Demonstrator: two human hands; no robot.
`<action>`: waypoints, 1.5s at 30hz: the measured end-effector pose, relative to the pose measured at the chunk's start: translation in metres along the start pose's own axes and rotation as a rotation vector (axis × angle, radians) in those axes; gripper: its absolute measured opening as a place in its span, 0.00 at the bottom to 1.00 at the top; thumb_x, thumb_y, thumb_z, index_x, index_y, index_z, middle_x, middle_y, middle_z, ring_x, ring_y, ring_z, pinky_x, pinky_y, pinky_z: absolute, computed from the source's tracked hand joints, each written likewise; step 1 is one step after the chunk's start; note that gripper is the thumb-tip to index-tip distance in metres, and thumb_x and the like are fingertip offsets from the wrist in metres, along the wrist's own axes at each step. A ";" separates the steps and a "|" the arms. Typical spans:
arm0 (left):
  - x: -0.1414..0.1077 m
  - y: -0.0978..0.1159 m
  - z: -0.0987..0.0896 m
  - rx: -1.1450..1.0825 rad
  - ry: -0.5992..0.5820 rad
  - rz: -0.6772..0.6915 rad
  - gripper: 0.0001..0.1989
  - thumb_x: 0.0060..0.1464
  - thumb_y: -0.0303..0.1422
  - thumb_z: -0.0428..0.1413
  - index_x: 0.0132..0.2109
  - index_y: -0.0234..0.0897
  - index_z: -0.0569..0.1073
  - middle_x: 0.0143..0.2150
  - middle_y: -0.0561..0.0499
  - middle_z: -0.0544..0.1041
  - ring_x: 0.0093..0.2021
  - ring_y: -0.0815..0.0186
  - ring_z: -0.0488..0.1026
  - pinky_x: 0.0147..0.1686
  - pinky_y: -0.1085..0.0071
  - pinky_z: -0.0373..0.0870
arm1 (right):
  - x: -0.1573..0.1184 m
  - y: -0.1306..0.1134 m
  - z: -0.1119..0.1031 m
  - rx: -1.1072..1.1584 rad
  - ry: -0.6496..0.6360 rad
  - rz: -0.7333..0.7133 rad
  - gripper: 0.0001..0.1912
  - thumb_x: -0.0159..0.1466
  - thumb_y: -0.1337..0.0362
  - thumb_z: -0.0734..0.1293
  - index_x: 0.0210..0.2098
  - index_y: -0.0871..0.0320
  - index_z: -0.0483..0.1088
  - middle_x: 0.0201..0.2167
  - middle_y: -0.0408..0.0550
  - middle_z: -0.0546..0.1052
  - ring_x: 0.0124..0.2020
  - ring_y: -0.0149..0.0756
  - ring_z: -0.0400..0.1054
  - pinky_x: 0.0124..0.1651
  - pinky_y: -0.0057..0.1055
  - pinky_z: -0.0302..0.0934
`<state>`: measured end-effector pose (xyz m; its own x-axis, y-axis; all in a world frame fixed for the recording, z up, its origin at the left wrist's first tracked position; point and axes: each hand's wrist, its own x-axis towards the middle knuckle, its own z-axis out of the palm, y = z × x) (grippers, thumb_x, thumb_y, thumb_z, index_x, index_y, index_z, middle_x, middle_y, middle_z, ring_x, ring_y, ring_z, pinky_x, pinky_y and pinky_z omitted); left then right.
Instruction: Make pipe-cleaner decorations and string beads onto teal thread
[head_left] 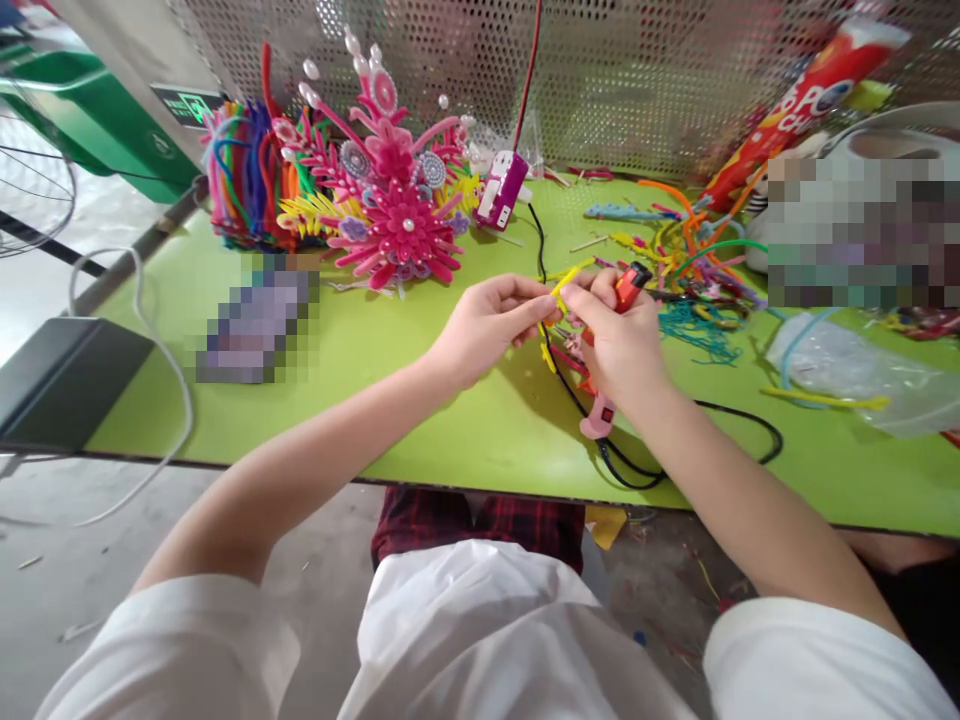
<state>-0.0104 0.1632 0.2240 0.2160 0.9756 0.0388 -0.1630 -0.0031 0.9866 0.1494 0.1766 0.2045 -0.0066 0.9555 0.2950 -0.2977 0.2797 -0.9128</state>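
Red tube (806, 110): white lettering, of which "PO" is legible. Dark plaque (187, 106): a green sign, its small print unreadable.

The flower ornament (401, 190) stands left of the tool (598, 418).

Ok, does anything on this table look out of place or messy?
Yes: the loose craft stems lie tangled on the right of the table, unlike the neatly gathered bundle at left. Nothing looks plainly damaged.
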 end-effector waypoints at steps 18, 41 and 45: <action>-0.012 0.002 -0.018 0.475 0.099 0.349 0.02 0.57 0.29 0.61 0.36 0.36 0.78 0.30 0.55 0.77 0.30 0.73 0.71 0.28 0.75 0.63 | -0.011 -0.017 -0.014 -0.158 -0.385 0.471 0.31 0.64 0.34 0.63 0.22 0.54 0.57 0.14 0.38 0.50 0.15 0.25 0.40 0.19 0.31 0.34; -0.016 0.003 -0.016 0.480 0.100 0.341 0.01 0.57 0.29 0.62 0.36 0.37 0.80 0.29 0.55 0.78 0.29 0.72 0.72 0.25 0.74 0.60 | -0.014 -0.008 -0.014 -0.056 -0.406 0.485 0.27 0.64 0.40 0.62 0.23 0.53 0.53 0.15 0.37 0.46 0.15 0.25 0.37 0.18 0.28 0.33; -0.016 0.003 -0.016 0.491 0.104 0.338 0.02 0.57 0.30 0.62 0.36 0.38 0.80 0.30 0.54 0.78 0.30 0.71 0.72 0.27 0.73 0.61 | -0.015 -0.007 -0.015 -0.085 -0.401 0.504 0.28 0.63 0.38 0.63 0.23 0.53 0.54 0.15 0.37 0.46 0.16 0.26 0.36 0.18 0.29 0.33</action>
<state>-0.0294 0.1512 0.2238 0.1302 0.9191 0.3720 0.2627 -0.3937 0.8809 0.1655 0.1616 0.2019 -0.4869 0.8668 -0.1077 -0.0879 -0.1714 -0.9813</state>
